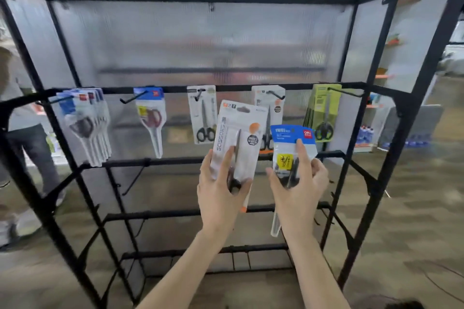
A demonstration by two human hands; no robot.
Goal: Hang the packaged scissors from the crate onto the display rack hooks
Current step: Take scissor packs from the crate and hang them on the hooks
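Scissors in a white blister pack (238, 138) stand nearly upright in the left hand (221, 190), long axis vertical with a slight lean to the right, hang-hole end up and the black handles down by the palm. "SCISSORS" runs up the card's left edge, and an orange dot sits above a dark round sticker on its right side. The left fingers (227, 160) curl round the pack's lower half, thumb on the front.

The right hand (298, 183) holds a second pack, blue-topped (292, 140), also upright, its clear tip pointing down below the wrist. The blue header carries a red "deli" logo and a yellow label lies beneath it. The forefinger presses the front while the thumb and other fingers pinch the sides.

Both packs are held in front of the black display rack (251, 88), level with its top row of hooks. Hanging there, left to right, are a bunch of blue-headed packs (85, 123), a single red-handled pair (150, 118), a white card of black-handled scissors (203, 113), a white-and-orange pack (270, 100) partly hidden by the left-hand card, and green packs (324, 113). The lower bars' hooks are bare. A person (15, 108) stands behind the ribbed panel at left.
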